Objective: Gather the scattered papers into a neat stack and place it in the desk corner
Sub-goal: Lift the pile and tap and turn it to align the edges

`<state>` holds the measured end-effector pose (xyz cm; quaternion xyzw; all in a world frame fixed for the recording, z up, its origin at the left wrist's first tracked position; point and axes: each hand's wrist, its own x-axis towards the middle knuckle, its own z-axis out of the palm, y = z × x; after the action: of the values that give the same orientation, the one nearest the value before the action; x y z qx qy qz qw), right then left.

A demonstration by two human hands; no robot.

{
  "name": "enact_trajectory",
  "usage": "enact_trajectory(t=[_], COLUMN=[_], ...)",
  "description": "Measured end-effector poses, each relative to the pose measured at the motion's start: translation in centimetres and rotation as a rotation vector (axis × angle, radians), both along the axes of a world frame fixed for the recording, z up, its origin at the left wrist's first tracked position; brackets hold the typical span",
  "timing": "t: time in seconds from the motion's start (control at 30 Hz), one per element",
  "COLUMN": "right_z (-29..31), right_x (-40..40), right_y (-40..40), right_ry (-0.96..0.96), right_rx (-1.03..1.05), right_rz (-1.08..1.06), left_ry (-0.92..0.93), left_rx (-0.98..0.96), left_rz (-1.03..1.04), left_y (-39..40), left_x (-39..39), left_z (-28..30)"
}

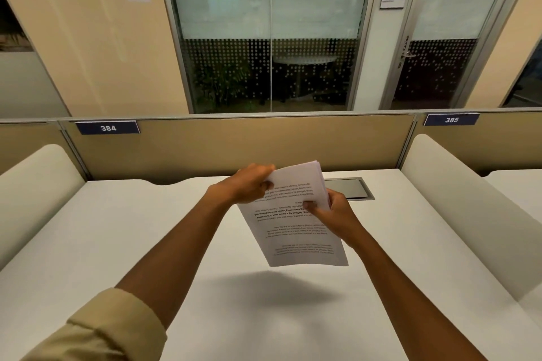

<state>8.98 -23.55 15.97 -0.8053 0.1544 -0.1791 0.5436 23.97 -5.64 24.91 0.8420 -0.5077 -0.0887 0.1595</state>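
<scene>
A stack of white printed papers (296, 231) hangs in the air above the middle of the white desk (117, 243), tilted, with its text upside down to me. My left hand (249, 184) grips the stack's far left corner. My right hand (334, 211) pinches its right edge, thumb on top of the sheets. The stack casts a shadow on the desk below it. No loose sheets lie on the desk surface in view.
A beige partition (249, 143) labelled 384 closes the desk's far side. Padded white dividers stand at the left (35, 184) and right (457, 199). A metal cable hatch (352, 188) sits in the desk behind the papers.
</scene>
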Motion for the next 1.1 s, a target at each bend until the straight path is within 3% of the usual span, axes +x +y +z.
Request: enact_trajectory(t=[0.2, 0.33, 0.57, 0.67, 0.83, 1.1], right_z=[0.3, 0.4, -0.6, -1.5, -2.8, -3.9], right_x=[-0.6, -1.3, -2.3, -2.4, -2.6, -2.0], right_y=[0.2, -0.2, -0.5, -0.3, 0.1, 1.4], right_ry=[-0.001, -0.031, -0.039, -0.047, -0.059, -0.064], right_rx=[0.035, 0.115, 0.167, 0.214, 0.273, 0.236], right_rz=[-0.037, -0.02, -0.012, -0.024, -0.056, -0.196], left_ry=[-0.011, 0.039, 0.875, 1.112, 1.009, 0.703], left_rx=[-0.039, -0.169, -0.744, -0.94, -0.99, -1.046], left_rz=[0.032, 0.17, 0.317, 0.39, 0.547, 0.648], left_y=[0.0, 1.2, 4.6, 4.4, 3.8, 2.5], left_x=[0.0, 1.2, 0.3, -2.2, -6.5, -8.7], left_z=[-0.4, -0.8, -7.2, -11.1, -15.0, -15.1])
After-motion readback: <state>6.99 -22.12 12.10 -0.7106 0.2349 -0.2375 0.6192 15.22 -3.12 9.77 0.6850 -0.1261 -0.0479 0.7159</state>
